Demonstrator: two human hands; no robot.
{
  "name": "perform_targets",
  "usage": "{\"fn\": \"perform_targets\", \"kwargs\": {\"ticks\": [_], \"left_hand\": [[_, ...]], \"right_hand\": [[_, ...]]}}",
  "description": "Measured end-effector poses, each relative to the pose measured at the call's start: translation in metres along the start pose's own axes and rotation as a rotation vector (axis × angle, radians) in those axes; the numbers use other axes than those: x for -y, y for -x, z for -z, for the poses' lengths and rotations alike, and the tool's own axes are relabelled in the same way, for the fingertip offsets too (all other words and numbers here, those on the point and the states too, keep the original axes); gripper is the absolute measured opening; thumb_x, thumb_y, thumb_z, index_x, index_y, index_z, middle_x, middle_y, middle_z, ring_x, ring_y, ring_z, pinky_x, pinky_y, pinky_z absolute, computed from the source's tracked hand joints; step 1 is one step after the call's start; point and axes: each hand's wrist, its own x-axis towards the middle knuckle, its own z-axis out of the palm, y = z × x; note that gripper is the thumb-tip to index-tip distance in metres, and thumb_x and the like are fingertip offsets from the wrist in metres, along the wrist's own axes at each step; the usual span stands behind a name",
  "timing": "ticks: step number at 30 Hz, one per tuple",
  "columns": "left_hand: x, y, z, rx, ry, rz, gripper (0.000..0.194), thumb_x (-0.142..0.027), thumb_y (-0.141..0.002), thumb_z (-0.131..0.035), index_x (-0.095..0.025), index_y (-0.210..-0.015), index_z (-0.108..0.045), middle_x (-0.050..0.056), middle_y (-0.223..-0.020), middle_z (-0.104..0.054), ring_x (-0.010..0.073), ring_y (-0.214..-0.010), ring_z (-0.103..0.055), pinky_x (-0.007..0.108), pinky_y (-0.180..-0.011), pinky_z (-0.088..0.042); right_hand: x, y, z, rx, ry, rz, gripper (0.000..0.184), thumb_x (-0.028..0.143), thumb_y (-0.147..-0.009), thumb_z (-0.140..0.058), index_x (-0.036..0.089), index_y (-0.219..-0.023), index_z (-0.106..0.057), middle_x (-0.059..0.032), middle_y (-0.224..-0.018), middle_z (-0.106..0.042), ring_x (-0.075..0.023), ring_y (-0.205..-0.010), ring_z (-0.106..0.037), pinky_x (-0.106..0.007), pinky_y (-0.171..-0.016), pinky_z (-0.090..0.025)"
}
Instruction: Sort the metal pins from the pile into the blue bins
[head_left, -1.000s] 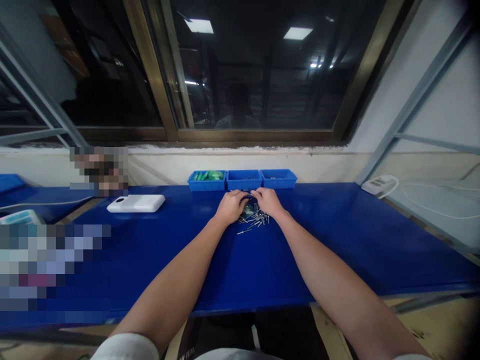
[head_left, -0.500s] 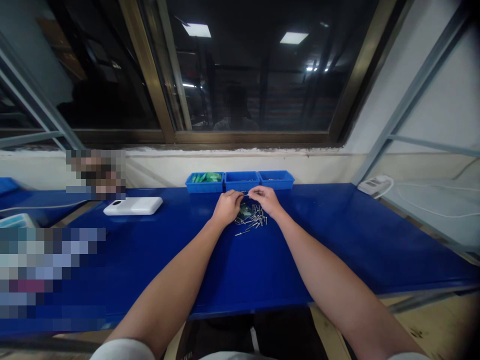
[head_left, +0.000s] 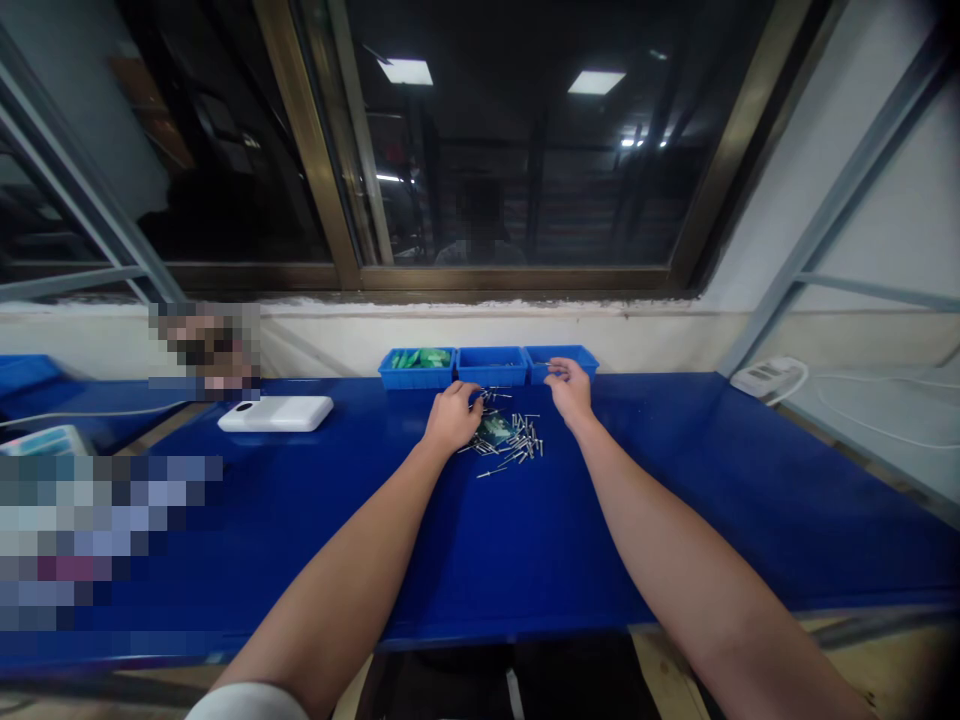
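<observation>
My left hand (head_left: 452, 417) rests at the left side of a loose pile of metal pop rivets (head_left: 523, 440). Its fingers are curled together, and whatever lies in them is hidden. Under the rivets is a small clear-and-green plastic bag (head_left: 495, 428). My right hand (head_left: 571, 392) is over the front edge of the right blue bin (head_left: 589, 360), thumb and fingers apart, with nothing plainly held. Small metal parts show inside this bin. A middle blue bin (head_left: 491, 376) adjoins it, also with some small metal parts.
The left blue bin (head_left: 418, 378) holds green packets. A white power bank (head_left: 276, 414) lies on the blue table (head_left: 315, 500) to the left. At the right back are a white power strip (head_left: 769, 376) and cable. Behind the bins stand a wall and window.
My right hand has left my left hand and moved right to the right bin, its fingers parting. My left hand stays by the pile. The view has shifted slightly.
</observation>
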Motion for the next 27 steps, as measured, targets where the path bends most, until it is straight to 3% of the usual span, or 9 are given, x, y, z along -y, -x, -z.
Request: {"fn": "perform_targets", "kwargs": {"ticks": [4, 7, 11, 15, 18, 24, 27], "left_hand": [[0.002, 0.000, -0.002, 0.025, 0.012, 0.009, 0.027, -0.026, -0.084, -0.046, -0.017, -0.106, -0.060, 0.008, -0.103, -0.061, 0.0219, -0.094, -0.059, 0.035, -0.087, -0.046], [0.004, -0.001, -0.003, 0.044, 0.020, 0.027, 0.032, -0.028, -0.085, -0.046, -0.017, -0.112, -0.057, 0.009, -0.109, -0.060, 0.0222, -0.099, -0.058, 0.035, -0.091, -0.044], [0.006, 0.000, -0.005, 0.105, 0.029, 0.045, 0.039, -0.035, -0.086, -0.044, -0.016, -0.118, -0.054, 0.010, -0.115, -0.058, 0.0233, -0.105, -0.057, 0.035, -0.093, -0.044], [0.005, 0.001, -0.007, 0.158, 0.057, 0.027, 0.040, -0.039, -0.087, -0.042, -0.017, -0.118, -0.055, 0.010, -0.119, -0.058, 0.0227, -0.110, -0.054, 0.035, -0.097, -0.041], [0.004, 0.002, -0.008, 0.171, 0.066, 0.019, 0.040, -0.040, -0.087, -0.042, -0.017, -0.118, -0.054, 0.009, -0.120, -0.057, 0.0222, -0.112, -0.053, 0.034, -0.098, -0.040], [0.003, 0.001, -0.004, 0.150, 0.036, 0.054, 0.044, -0.041, -0.087, -0.042, -0.015, -0.123, -0.049, 0.013, -0.122, -0.055, 0.0238, -0.110, -0.054, 0.036, -0.095, -0.042], [0.003, 0.001, -0.003, 0.152, 0.043, 0.057, 0.045, -0.040, -0.088, -0.042, -0.014, -0.124, -0.048, 0.014, -0.122, -0.055, 0.0237, -0.110, -0.055, 0.036, -0.094, -0.042]], "right_hand": [[-0.006, -0.005, 0.000, 0.071, -0.100, -0.027, 0.066, 0.021, -0.061, -0.051, 0.015, -0.126, -0.043, -0.0093, -0.113, -0.061, -0.0164, -0.087, -0.055, -0.031, -0.079, -0.046], [-0.007, -0.003, 0.000, 0.054, -0.108, -0.046, 0.073, 0.021, -0.061, -0.051, 0.015, -0.132, -0.035, -0.0086, -0.110, -0.062, -0.0153, -0.082, -0.056, -0.029, -0.076, -0.047], [0.001, 0.004, 0.001, 0.066, 0.103, -0.034, 0.045, 0.023, -0.062, -0.050, 0.013, -0.105, -0.060, -0.0056, -0.083, -0.067, -0.0159, -0.069, -0.058, -0.028, -0.067, -0.046], [0.014, 0.013, 0.001, 0.331, 0.335, 0.021, 0.017, 0.023, -0.060, -0.056, 0.019, -0.071, -0.067, -0.0019, -0.068, -0.066, -0.0165, -0.065, -0.059, -0.026, -0.062, -0.044], [0.018, 0.018, 0.002, 0.466, 0.473, 0.054, 0.011, 0.022, -0.059, -0.059, 0.022, -0.066, -0.068, -0.0028, -0.069, -0.067, -0.0176, -0.067, -0.059, -0.026, -0.061, -0.043], [0.012, 0.011, 0.014, 0.479, 0.515, 0.004, 0.008, 0.024, -0.061, -0.062, 0.021, -0.065, -0.068, -0.0030, -0.069, -0.067, -0.0168, -0.066, -0.059, -0.026, -0.060, -0.042], [0.013, 0.009, 0.023, 0.553, 0.483, -0.013, 0.011, 0.026, -0.058, -0.066, 0.021, -0.068, -0.068, 0.0000, -0.064, -0.065, -0.0141, -0.060, -0.057, -0.024, -0.057, -0.041]]}}
